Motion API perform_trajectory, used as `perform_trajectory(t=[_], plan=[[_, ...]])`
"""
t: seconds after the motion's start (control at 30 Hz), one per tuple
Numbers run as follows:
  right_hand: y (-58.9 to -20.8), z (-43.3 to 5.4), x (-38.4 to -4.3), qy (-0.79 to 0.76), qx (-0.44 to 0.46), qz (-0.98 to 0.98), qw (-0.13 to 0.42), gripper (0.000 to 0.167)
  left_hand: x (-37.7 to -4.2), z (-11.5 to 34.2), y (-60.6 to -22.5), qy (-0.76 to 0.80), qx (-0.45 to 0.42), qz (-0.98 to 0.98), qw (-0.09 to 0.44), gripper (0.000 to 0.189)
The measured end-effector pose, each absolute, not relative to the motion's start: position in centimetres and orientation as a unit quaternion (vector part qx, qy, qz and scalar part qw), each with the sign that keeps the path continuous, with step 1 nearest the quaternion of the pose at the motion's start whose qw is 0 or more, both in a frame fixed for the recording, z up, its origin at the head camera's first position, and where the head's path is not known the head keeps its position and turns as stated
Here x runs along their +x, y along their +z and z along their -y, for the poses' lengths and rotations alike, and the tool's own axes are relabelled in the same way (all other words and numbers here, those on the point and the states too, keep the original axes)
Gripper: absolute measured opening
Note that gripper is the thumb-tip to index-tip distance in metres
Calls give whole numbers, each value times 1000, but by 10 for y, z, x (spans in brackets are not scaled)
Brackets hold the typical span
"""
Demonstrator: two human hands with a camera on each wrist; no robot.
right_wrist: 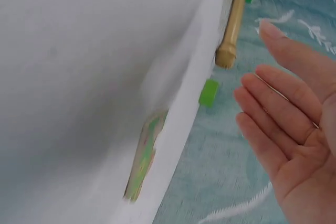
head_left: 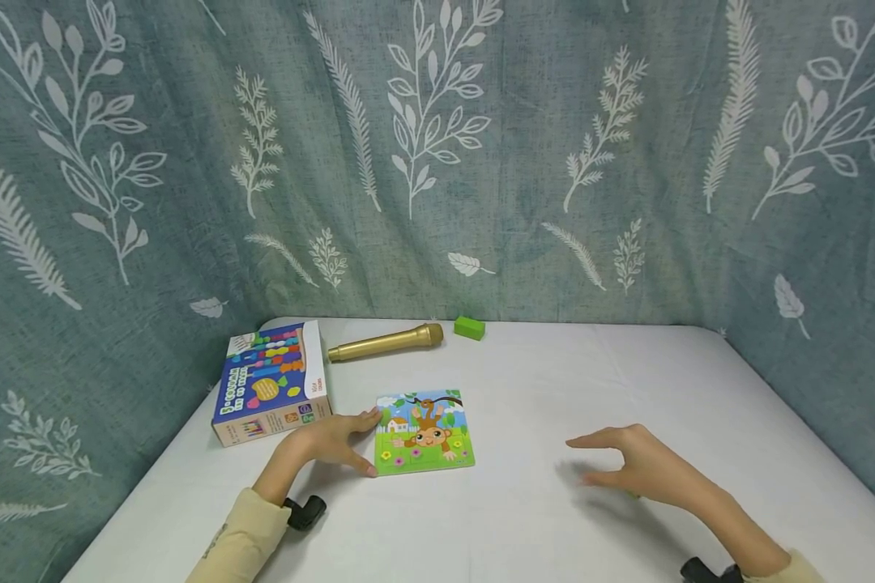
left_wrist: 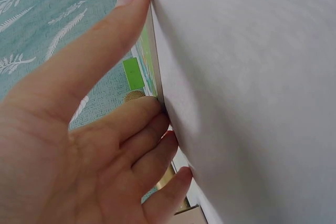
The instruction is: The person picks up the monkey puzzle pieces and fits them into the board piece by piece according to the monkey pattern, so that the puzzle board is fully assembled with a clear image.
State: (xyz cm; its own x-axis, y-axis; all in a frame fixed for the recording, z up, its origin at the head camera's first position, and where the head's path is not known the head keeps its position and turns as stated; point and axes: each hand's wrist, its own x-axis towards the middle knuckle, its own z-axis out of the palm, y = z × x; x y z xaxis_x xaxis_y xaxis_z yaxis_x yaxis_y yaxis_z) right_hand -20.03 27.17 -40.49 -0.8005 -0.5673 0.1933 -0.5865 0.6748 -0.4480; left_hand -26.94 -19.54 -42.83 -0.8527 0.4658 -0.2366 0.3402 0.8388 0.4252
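A square jigsaw puzzle board (head_left: 426, 441) with a cartoon monkey picture lies flat on the white table. My left hand (head_left: 335, 441) touches its left edge, the thumb at the near corner and the index fingertip farther up. In the left wrist view that thumb (left_wrist: 100, 45) is straight against the thin board edge. To the right, my right hand (head_left: 642, 465) hovers over the table, holding nothing, thumb and fingers apart. A flat greenish piece (right_wrist: 144, 156) with a notched edge lies on the table below it, mostly hidden by the hand in the head view.
A blue toy box (head_left: 270, 376) stands behind my left hand. A gold microphone (head_left: 386, 342) lies to the right of it at the back, and a small green block (head_left: 470, 328) sits near the far edge. A patterned curtain (head_left: 510, 162) hangs around the table.
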Motion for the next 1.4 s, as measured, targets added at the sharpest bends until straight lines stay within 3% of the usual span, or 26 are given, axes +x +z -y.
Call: perform_trajectory(t=[0.63,1.4], plan=[[-419,-326,-185,204,241,949,11,49,-267,195,-425,191,219,-942,165,96],[-421,-324,-187,206,189,960,25,45,-265,195,-422,194,223,-940,171,96]])
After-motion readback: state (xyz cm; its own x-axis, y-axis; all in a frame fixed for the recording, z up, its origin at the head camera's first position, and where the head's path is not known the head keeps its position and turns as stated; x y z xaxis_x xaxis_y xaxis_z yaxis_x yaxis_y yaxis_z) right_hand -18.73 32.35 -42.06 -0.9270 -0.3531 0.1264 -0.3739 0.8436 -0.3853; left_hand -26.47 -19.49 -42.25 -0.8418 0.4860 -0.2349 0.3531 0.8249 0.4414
